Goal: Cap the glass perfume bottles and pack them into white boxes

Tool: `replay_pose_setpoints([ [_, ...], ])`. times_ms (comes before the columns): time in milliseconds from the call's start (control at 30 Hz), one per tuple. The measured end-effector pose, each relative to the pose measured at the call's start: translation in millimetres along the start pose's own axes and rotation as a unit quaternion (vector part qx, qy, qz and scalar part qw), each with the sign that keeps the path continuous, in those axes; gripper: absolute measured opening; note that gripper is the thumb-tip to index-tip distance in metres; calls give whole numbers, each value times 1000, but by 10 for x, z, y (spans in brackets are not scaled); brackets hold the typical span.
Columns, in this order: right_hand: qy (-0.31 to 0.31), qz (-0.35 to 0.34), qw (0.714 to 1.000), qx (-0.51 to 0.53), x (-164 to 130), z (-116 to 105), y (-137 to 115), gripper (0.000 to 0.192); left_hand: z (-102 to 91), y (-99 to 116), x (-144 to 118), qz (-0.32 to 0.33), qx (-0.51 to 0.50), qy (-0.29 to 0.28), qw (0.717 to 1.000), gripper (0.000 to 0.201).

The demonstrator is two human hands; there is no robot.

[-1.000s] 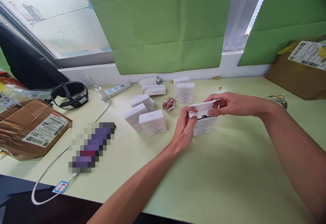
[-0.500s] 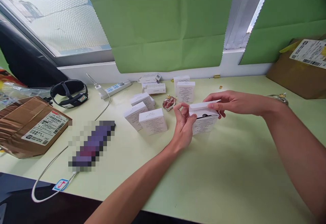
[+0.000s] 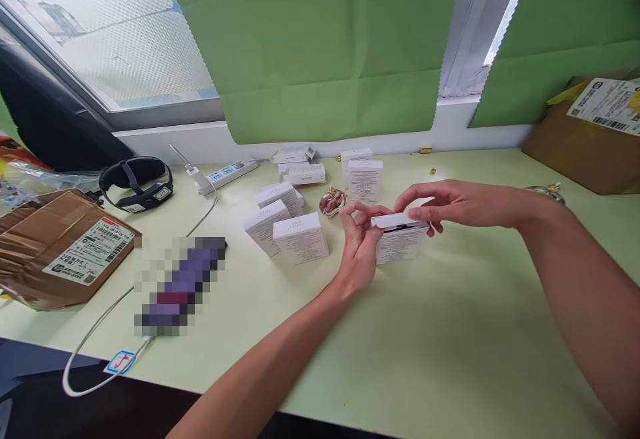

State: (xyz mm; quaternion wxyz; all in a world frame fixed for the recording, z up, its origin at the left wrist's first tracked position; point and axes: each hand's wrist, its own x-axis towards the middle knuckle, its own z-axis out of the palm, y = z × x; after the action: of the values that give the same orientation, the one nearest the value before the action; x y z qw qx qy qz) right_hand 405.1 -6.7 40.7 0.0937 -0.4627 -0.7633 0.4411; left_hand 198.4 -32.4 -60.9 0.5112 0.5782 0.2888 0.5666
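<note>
A small white box [image 3: 400, 242] stands on the pale green worktop [image 3: 450, 346], its top flap [image 3: 397, 220] almost shut over a dark opening. The flap is pressed down by the fingertips of the right hand [image 3: 445, 202], which is stretched flat over it from the right with the thumb beneath the flap's edge. The box's left end is met by the left hand [image 3: 360, 239], half open, its thumb and forefinger pinched at the flap's corner and the other fingers curled loosely; nothing else is held in it.

Just left of the box, three more white boxes [image 3: 300, 238] are grouped together. Behind the box, a little red and gold bottle [image 3: 332, 202] is seen, with two upright boxes [image 3: 364, 179] beside it. Farther left of the box, a power strip [image 3: 227, 174], a black headband [image 3: 136, 182], a white cable [image 3: 95, 339] and a brown parcel [image 3: 60, 246] are laid out. Far to the right of the box, a cardboard carton [image 3: 585, 136] rests against the wall.
</note>
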Motion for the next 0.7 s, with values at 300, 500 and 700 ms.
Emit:
replay_pose_setpoints([
  [300,-4,-5,1000,2,30,5,30,45,-105,-66,44,30,76,-39,996,34],
  [500,-7,9,999,-30,34,-4,48,45,-103,-57,43,75,146,-38,986,25],
  [700,-7,2,1000,-30,32,7,31,42,-113,-37,37,109,182,-51,976,27],
])
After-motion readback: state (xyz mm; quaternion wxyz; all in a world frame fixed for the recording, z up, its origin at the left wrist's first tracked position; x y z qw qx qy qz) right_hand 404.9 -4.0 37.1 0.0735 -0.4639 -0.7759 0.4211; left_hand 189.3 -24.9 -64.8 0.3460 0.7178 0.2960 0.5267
